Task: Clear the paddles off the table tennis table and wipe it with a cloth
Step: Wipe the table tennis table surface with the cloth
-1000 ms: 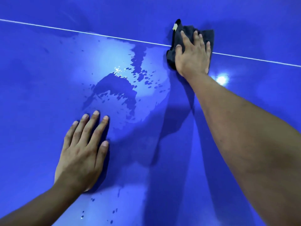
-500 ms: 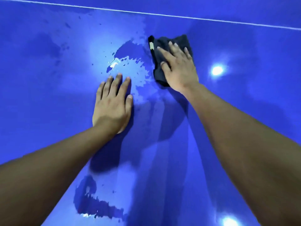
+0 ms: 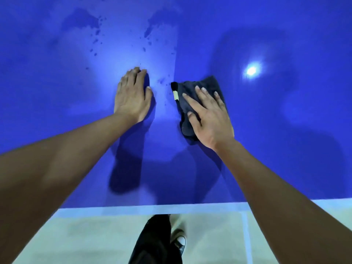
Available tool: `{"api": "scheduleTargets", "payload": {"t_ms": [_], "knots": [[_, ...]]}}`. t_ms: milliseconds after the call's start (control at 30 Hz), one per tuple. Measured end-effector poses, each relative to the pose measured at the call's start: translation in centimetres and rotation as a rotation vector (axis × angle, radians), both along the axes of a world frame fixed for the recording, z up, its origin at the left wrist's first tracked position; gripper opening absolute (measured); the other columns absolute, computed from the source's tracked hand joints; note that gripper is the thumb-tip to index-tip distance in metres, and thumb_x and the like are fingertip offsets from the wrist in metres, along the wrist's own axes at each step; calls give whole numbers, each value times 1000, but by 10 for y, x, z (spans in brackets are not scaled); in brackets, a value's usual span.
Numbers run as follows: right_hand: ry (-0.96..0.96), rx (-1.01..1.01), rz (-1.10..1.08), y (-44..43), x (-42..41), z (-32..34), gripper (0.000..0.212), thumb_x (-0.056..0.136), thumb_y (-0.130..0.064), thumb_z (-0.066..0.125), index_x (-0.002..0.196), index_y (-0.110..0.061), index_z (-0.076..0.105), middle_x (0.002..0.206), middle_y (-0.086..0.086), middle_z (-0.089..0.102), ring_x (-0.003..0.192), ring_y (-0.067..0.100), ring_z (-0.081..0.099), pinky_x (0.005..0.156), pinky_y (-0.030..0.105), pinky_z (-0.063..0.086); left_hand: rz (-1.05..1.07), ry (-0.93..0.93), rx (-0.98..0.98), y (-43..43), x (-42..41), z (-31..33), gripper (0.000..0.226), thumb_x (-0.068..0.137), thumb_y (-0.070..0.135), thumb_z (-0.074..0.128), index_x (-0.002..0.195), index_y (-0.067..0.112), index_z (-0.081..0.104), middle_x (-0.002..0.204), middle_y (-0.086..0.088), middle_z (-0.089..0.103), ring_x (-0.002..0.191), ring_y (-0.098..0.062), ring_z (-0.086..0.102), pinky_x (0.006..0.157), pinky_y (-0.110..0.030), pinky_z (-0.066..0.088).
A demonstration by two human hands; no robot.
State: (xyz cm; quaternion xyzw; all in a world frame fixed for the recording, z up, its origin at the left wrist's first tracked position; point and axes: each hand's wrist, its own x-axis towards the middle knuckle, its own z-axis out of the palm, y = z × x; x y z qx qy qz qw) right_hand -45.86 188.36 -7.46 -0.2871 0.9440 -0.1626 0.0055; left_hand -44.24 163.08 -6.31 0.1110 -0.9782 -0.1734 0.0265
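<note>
Dark cloth [image 3: 192, 88] at frame centre on blue table [image 3: 57, 96], pressed flat under right hand [image 3: 211, 119], fingers spread. Pale tag [image 3: 175, 95], writing illegible. Left hand [image 3: 131, 98] flat alongside, fingers together. Both drawn nearer table edge than before.

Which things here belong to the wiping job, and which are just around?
Part of the job: table, dark cloth, right hand pressing flat on the cloth, left hand flat on the table, wet spots.

Just around: floor, shoe, trouser leg, lamp reflection.
</note>
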Motion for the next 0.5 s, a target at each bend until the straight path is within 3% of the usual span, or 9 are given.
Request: {"api": "scheduleTargets", "payload": {"t_ms": [133, 333, 500], "knots": [[-11, -17, 0, 15, 70, 2, 53, 103, -36, 37, 156, -32, 40, 166, 4, 29, 155, 17, 20, 127, 45, 13, 99, -27, -10, -7, 55, 4, 50, 104, 25, 39, 151, 9, 38, 162, -16, 30, 149, -38, 28, 121, -51, 24], [-25, -30, -34, 29, 177, 5, 52, 105, -36, 37, 156, -30, 39, 166, 4, 28, 156, 18, 19, 125, 49, 19, 86, -49, -14, -2, 124, 9, 48, 104, 20, 43, 150, 8, 40, 162, -15, 31, 148, -38, 29, 121, -50, 26], [-3, 6, -118, 2, 206, 7, 53, 105, -38, 38, 157, -33, 36, 166, 5, 28, 156, 21, 18, 126, 50, 16, 61, -25, -13, -4, 134, 7, 47, 105, 19, 43, 150, 6, 41, 161, -17, 33, 148, -38, 29, 122, -49, 23]]}}
